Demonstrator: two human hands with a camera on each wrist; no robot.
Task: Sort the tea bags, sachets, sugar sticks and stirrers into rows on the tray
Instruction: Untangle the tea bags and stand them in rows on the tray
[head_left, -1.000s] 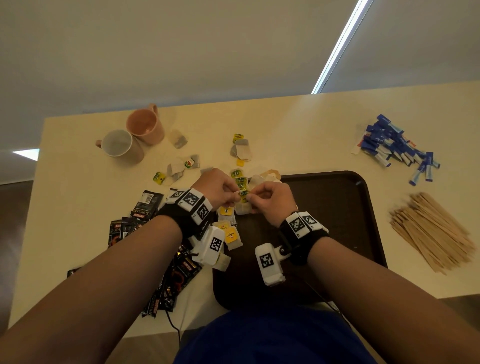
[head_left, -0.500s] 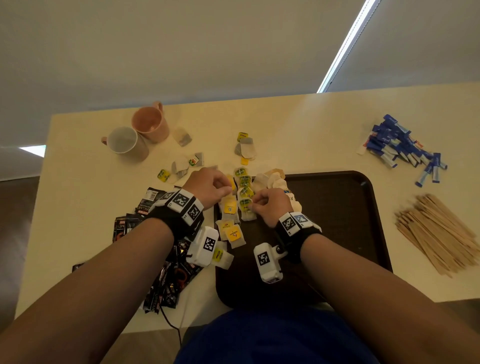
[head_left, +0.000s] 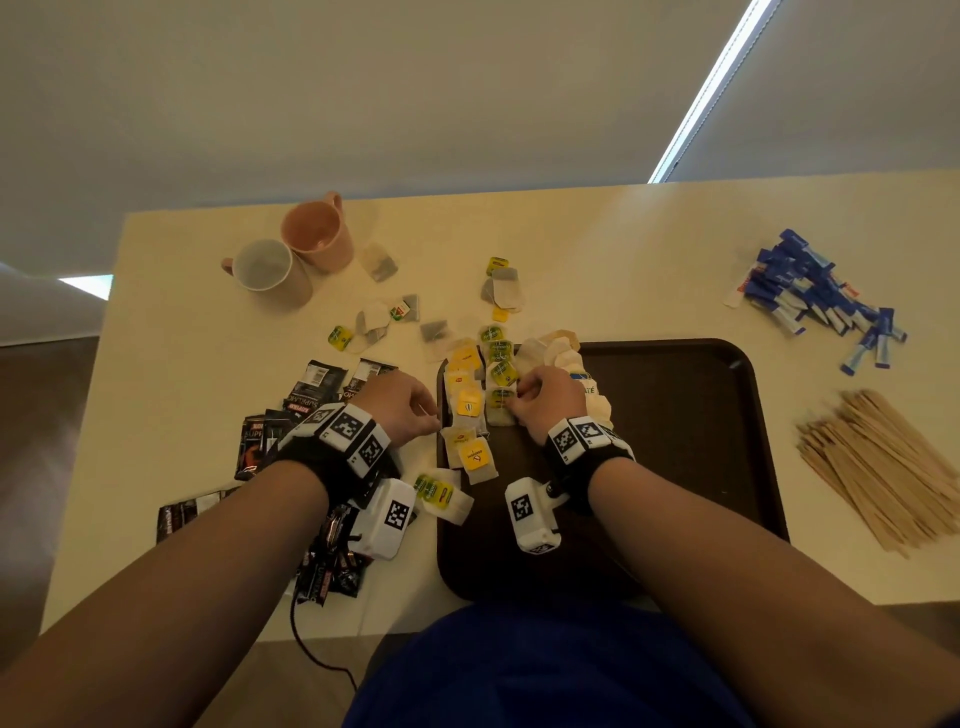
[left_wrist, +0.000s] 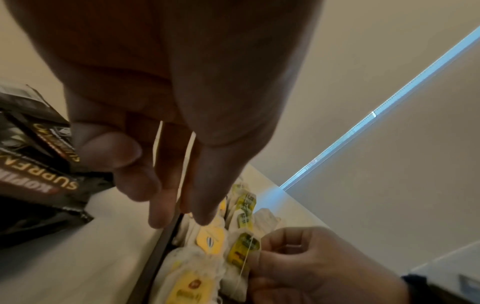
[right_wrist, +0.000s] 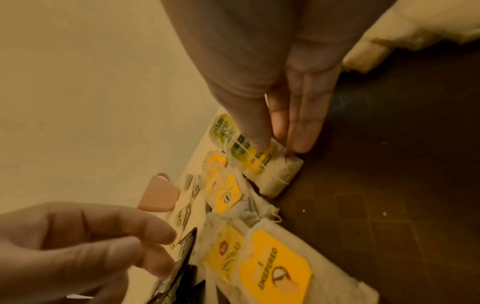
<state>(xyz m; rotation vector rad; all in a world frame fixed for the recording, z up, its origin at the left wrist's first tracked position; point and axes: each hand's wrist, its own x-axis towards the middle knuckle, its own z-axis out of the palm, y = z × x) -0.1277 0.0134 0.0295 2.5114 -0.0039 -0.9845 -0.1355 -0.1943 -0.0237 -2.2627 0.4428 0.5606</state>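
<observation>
A dark brown tray (head_left: 675, 415) lies in front of me. Two short rows of tea bags run along its left end: yellow-tagged ones (head_left: 467, 402) and green-tagged ones (head_left: 500, 364). My right hand (head_left: 514, 402) pinches the nearest green-tagged tea bag (right_wrist: 270, 170) against the tray, thumb on its tag, fingers at its side. My left hand (head_left: 434, 415) hovers just left of the tray's edge with fingers loosely curled and nothing in them (left_wrist: 176, 216). Black sachets (head_left: 311, 395) lie to the left, blue sugar sticks (head_left: 810, 296) and wooden stirrers (head_left: 883, 467) to the right.
Two mugs, one pink (head_left: 317, 234) and one white (head_left: 265, 270), stand at the back left. Loose tea bags (head_left: 504, 291) are scattered on the table behind the tray. Pale untagged bags (head_left: 563, 358) pile at the tray's far edge. A cable hangs off the near table edge.
Both hands held the green-tagged tea bag together above the tray. Now the right hand has lowered it into the green row, and the left hand has let go and drawn back left.
</observation>
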